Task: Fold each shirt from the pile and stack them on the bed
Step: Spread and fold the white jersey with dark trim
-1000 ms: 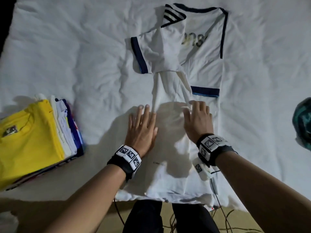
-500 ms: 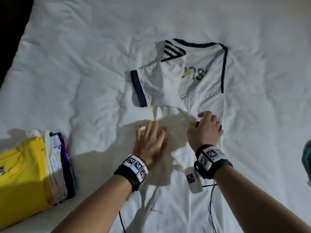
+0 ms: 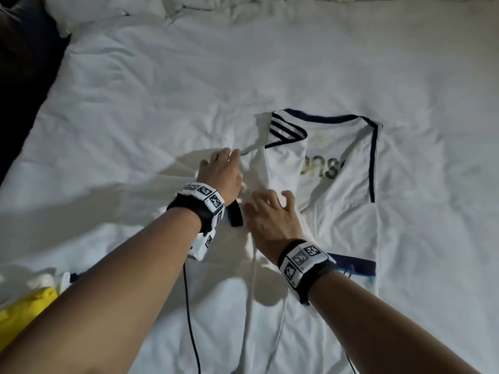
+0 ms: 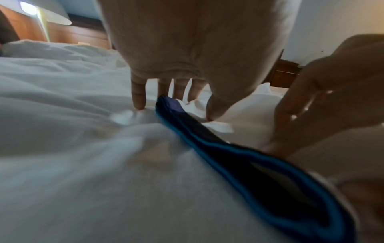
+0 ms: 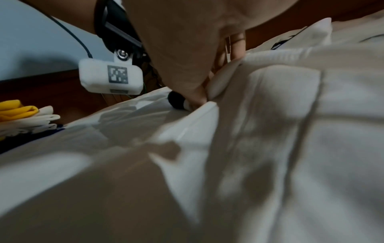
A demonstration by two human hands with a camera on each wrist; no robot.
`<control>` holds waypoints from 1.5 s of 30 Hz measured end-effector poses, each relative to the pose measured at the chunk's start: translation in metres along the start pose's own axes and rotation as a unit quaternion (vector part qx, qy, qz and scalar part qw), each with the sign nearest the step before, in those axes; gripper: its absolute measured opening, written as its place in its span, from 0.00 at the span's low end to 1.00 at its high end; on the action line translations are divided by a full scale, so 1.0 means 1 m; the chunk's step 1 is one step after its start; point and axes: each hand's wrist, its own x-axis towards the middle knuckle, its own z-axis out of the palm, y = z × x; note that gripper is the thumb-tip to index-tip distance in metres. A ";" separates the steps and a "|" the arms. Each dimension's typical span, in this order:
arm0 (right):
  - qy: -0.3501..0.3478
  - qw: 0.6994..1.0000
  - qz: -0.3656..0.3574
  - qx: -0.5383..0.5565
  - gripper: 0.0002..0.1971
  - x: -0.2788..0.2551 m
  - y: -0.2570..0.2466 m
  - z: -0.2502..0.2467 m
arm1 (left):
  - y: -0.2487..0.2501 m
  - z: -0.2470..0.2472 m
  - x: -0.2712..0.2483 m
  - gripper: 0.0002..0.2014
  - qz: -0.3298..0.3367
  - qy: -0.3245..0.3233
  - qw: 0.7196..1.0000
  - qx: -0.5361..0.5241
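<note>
White football jersey [image 3: 343, 211] spread flat on the white bed sheet [image 3: 162, 103], lying at about 3 o'clock of the head view's centre, navy-trimmed collar toward 12 o'clock. One sleeve already folded in over the chest, its three navy shoulder stripes [image 3: 286, 132] showing at 11 o'clock of the gold lettering [image 3: 321, 168]. Navy and blue sleeve cuff [image 3: 353, 265] lying across the body at 5 o'clock of the lettering.

Left hand [image 3: 221, 172] set down on the jersey's left edge, at 9 o'clock of the stripes, fingers pointing down into the cloth. In the left wrist view, fingertips [image 4: 138, 102] pressing into white fabric on either side of the other navy cuff [image 4: 239, 156], thumb tip also on the cloth; whether anything is actually pinched cannot be told. Same cuff peeking out dark beside the wrist strap in the head view.

Right hand [image 3: 272, 214] just beside the left, at its 4 o'clock, fingers curled and digging under the folded sleeve's edge. In the right wrist view, thumb and fingers [image 5: 197, 97] closed on a ridge of white jersey fabric.

Stack of folded shirts [image 3: 29, 303], yellow one on top, at 8 o'clock, partly behind the left forearm. Pillow [image 3: 89, 9] at 11 o'clock, near the top edge.
</note>
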 end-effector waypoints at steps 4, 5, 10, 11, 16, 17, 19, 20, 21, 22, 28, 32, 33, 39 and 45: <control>0.030 0.999 -0.012 0.023 0.07 0.003 0.010 0.001 | 0.008 0.002 0.008 0.22 -0.022 -0.009 1.000 0.010; 0.033 0.999 -0.002 0.032 0.09 0.002 0.010 -0.001 | 0.010 0.002 0.009 0.21 -0.027 -0.009 0.999 0.015; 0.083 0.983 0.115 0.115 0.10 -0.018 0.020 -0.026 | 0.019 -0.017 0.006 0.11 -0.048 0.012 0.987 -0.154; 0.099 0.978 0.135 0.127 0.10 -0.025 0.025 -0.032 | 0.022 -0.024 0.002 0.08 -0.051 0.015 0.978 -0.202; 0.140 0.951 0.230 0.152 0.11 -0.062 0.054 -0.044 | 0.045 -0.033 -0.028 0.11 -0.105 -0.017 0.912 -0.395; 0.149 0.939 0.258 0.174 0.11 -0.069 0.063 -0.043 | 0.051 -0.028 -0.036 0.12 -0.120 -0.029 0.894 -0.431; 0.162 0.914 0.297 0.224 0.12 -0.082 0.080 -0.038 | 0.065 -0.011 -0.052 0.11 -0.159 -0.048 0.852 -0.497; 0.159 0.907 0.303 0.246 0.14 -0.088 0.087 -0.036 | 0.072 0.002 -0.058 0.11 -0.182 -0.058 0.829 -0.526; 0.147 0.900 0.308 0.271 0.16 -0.093 0.091 -0.035 | 0.080 0.013 -0.064 0.12 -0.196 -0.069 0.810 -0.548; 0.126 0.888 0.320 0.305 0.18 -0.098 0.094 -0.035 | 0.087 0.022 -0.068 0.10 -0.201 -0.080 0.801 -0.558; 0.051 0.718 0.476 0.505 0.12 -0.094 0.089 -0.041 | 0.100 0.042 -0.081 0.08 -0.232 -0.047 0.763 -0.602; 0.059 0.721 0.495 0.481 0.17 -0.089 0.084 -0.031 | 0.098 0.038 -0.084 0.10 -0.246 -0.037 0.763 -0.597; 0.066 0.723 0.496 0.477 0.15 -0.090 0.083 -0.028 | 0.097 0.035 -0.083 0.13 -0.243 -0.042 0.758 -0.604; 0.041 0.760 0.485 0.430 0.15 -0.096 0.078 -0.025 | 0.087 0.033 -0.075 0.19 -0.234 0.020 0.763 -0.602; -0.035 0.881 0.417 0.219 0.31 -0.092 0.065 -0.027 | 0.094 0.034 -0.079 0.20 -0.170 0.077 0.852 -0.489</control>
